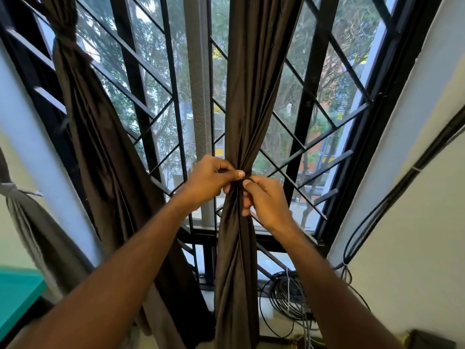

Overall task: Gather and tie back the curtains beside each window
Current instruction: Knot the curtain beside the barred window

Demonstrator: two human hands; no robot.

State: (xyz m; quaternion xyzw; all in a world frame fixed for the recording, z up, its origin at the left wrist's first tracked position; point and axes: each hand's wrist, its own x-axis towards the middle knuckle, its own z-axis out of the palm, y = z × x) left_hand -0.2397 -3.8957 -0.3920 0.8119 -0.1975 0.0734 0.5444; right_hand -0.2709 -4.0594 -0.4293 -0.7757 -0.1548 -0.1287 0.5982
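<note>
Window: the barred window [156,102] fills the view from 10 to 2 o'clock, with trees and a street beyond the grille.
Left curtain: the dark brown left curtain [100,137] hangs from 11 o'clock down to 7 o'clock, already cinched with a knot high up near 11 o'clock. This one looks done.
Centre curtain: the centre curtain [249,102], also brown, runs from 12 to 6 o'clock, gathered to a narrow waist at the middle of the view, where both hands meet.
Grey curtain: a grey curtain [27,222] at 8 o'clock carries a pale tie around it, so it appears tied as well.
Cables: a coil of cables [289,295] lies on the floor at 5 o'clock.
Left hand: the left hand [214,178] has its fingers curled, and thumb and forefinger pinch a thin dark tie [245,179] at the waist of the centre curtain.
Right hand: the right hand [266,197], touching the left, pinches the same tie from the other side, lower fingers curled against the cloth.
Progress: gathering is finished here; the knot seems mid-tying. Whether further windows remain cannot be told.
</note>
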